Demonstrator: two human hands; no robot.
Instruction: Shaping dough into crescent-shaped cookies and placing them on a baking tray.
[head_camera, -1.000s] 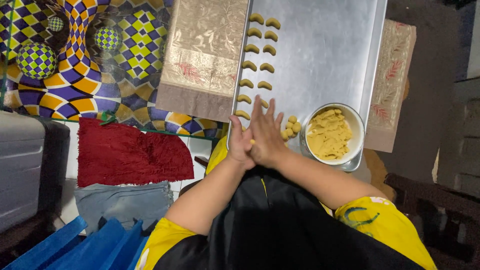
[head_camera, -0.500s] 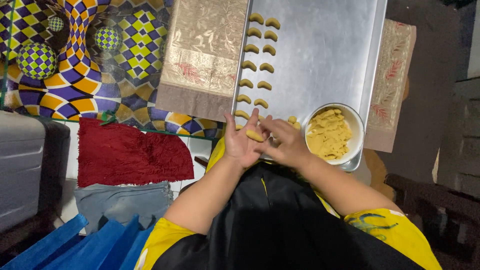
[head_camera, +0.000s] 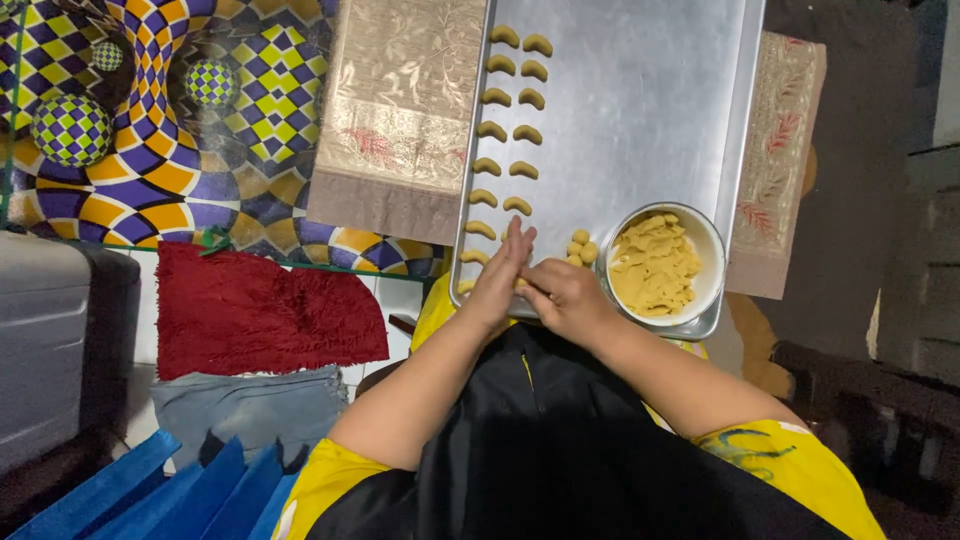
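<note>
Your left hand (head_camera: 500, 280) pressed against your right hand (head_camera: 565, 298) over the near edge of the metal tray (head_camera: 640, 110), bowl of dough (head_camera: 660, 265) at three o'clock, crescent cookies (head_camera: 505, 130) at twelve, red mat (head_camera: 260, 310) at nine.

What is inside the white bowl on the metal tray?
The white bowl holds yellow dough, filling most of it. The bowl's bottom is covered by the dough and cannot be seen.

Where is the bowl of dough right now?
In the head view, the white bowl of dough sits in the near right corner of the metal baking tray, beside the right hand and a few small dough balls.
</note>
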